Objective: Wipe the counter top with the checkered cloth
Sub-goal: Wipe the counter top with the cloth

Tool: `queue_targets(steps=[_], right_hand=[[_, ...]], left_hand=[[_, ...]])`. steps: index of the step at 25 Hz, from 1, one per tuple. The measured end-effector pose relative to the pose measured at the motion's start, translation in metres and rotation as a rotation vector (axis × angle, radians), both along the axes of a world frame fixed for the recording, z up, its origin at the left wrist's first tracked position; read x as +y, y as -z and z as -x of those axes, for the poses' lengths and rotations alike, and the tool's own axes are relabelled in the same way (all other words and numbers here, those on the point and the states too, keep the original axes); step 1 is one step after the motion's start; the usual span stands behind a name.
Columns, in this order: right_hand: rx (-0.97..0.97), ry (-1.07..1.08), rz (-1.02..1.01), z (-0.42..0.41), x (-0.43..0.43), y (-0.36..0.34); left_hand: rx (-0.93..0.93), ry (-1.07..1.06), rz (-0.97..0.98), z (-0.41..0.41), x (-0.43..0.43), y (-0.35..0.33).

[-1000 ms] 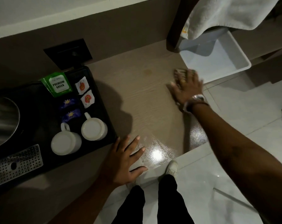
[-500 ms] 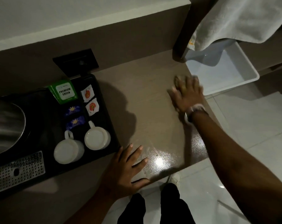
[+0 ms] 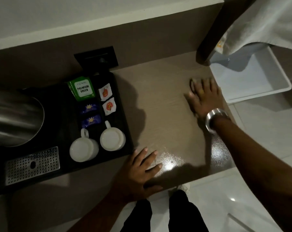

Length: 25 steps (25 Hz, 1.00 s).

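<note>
At the far left a steel kettle [image 3: 13, 118] stands on a black tray [image 3: 125, 114], with a perforated metal drip grate [image 3: 32, 165] set into the tray's near corner. Further right on the same tray lie a green tea sachet [image 3: 82, 88] marked "PREMIUM GREEN", two dark blue sachets [image 3: 90, 114] below it, and two white sachets [image 3: 107, 100] with red prints just beside them. Two white cups [image 3: 98, 144] sit upside down at the tray's near edge, handles pointing away from the person. A black wall socket [image 3: 95, 56] is mounted on the brown backsplash behind the tray.

The left hand [image 3: 138, 171] rests palm down on the tabletop [image 3: 165, 104] at the near edge, just beside the tray's corner; its fingers [image 3: 150, 156] are spread flat and hold nothing. A bright glare shines on the wood-grain surface right of it.

Further right and farther back, the right hand [image 3: 204, 97] presses flat near the tabletop's right edge, a metal wristwatch [image 3: 215, 118] on the wrist. The checkered cloth [image 3: 193, 81] lies under this hand; only a small blurred part peeks out past the fingertips. The fingers are extended over the cloth, pinning it to the surface rather than curling round it.

Beyond the edge, a white plastic tray [image 3: 259, 91] sits lower down, and a pale towel [image 3: 262, 22] hangs over a dark wooden post [image 3: 210, 36] at the upper right.
</note>
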State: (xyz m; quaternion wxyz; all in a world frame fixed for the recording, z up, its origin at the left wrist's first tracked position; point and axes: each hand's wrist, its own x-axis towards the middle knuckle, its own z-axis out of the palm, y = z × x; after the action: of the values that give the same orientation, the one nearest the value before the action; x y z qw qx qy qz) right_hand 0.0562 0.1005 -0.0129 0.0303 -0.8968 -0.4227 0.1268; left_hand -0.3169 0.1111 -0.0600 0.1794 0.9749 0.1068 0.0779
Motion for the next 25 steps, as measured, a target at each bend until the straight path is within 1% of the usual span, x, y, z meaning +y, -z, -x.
queue_targets(steps=[2, 4, 6, 8, 9, 12, 14, 15, 17, 20, 21, 22, 23, 24, 25], right_hand=[[-0.008, -0.076, 0.008, -0.001, 0.091, 0.002], [-0.019, -0.273, 0.014, 0.036, 0.144, 0.009], [-0.048, -0.492, -0.011, 0.081, 0.157, 0.010], [-0.052, -0.658, -0.059, 0.108, 0.139, 0.009], [-0.043, -0.700, -0.077, 0.114, 0.119, 0.010], [0.001, -0.684, -0.060, 0.131, 0.012, 0.018], [0.025, -0.604, -0.013, 0.143, -0.068, 0.023], [0.017, -0.551, 0.000, 0.135, -0.094, 0.024], [-0.011, -0.376, -0.003, 0.084, -0.092, 0.021], [-0.002, 0.018, 0.008, -0.008, -0.006, -0.001], [-0.017, 0.046, 0.020, -0.018, 0.027, -0.006], [-0.052, 0.006, 0.017, -0.007, 0.052, -0.002], [-0.064, -0.113, -0.002, 0.019, 0.063, 0.006], [-0.051, -0.293, 0.003, 0.056, 0.057, 0.012], [-0.045, -0.475, -0.001, 0.091, 0.032, 0.018]], left_hand=[[0.009, 0.002, 0.021, 0.000, 0.001, 0.000], [0.035, -0.006, 0.047, -0.001, 0.000, -0.003], [0.034, -0.004, 0.045, -0.001, 0.000, -0.005], [0.044, 0.004, 0.024, -0.002, 0.000, -0.010], [0.053, 0.003, 0.017, -0.003, 0.001, -0.012], [0.089, 0.008, 0.001, -0.002, 0.001, -0.012], [0.133, 0.014, -0.020, -0.002, 0.000, -0.009], [0.151, 0.017, -0.027, -0.002, 0.001, -0.007], [0.160, 0.008, -0.042, -0.001, 0.001, -0.003], [0.111, 0.011, -0.039, 0.000, 0.000, 0.003], [0.089, 0.010, -0.026, 0.000, 0.001, 0.004], [0.077, 0.010, -0.022, 0.000, 0.001, 0.005], [0.070, 0.012, -0.027, 0.000, 0.001, 0.004], [0.063, 0.015, -0.031, -0.001, 0.001, 0.003], [0.057, 0.013, -0.025, -0.001, 0.001, 0.002]])
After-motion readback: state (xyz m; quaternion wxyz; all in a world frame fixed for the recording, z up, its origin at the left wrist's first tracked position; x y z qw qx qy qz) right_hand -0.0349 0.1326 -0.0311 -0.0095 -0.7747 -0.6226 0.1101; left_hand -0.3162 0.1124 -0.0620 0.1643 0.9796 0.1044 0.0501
